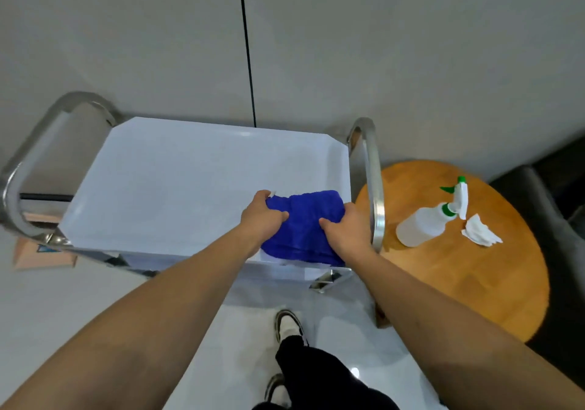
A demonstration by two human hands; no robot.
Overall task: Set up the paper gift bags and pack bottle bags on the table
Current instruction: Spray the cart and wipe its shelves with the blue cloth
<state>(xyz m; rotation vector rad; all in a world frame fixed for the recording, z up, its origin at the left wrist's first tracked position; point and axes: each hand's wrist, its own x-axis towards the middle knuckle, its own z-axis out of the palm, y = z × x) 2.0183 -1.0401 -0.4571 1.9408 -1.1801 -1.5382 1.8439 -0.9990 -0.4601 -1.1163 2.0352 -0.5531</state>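
Gripping the blue cloth (304,222) from both sides, your left hand (261,216) and right hand (345,229) curl their fingers into its folds at the near right corner of the white cart top (190,181). To the right, the round wooden table (474,267) carries a spray bottle (424,224) lying beside a crumpled tissue (479,230). No gift bags show.

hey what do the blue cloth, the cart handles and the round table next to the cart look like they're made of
Blue cloth: soft, fuzzy fabric, probably microfibre or terry; it bunches and wrinkles under the left hand and right hand.
Cart handles: polished metal tube, likely stainless steel, judging by the mirror-like reflections.
Round table: wood or a wood-look surface, with warm orange grain and a dull sheen.
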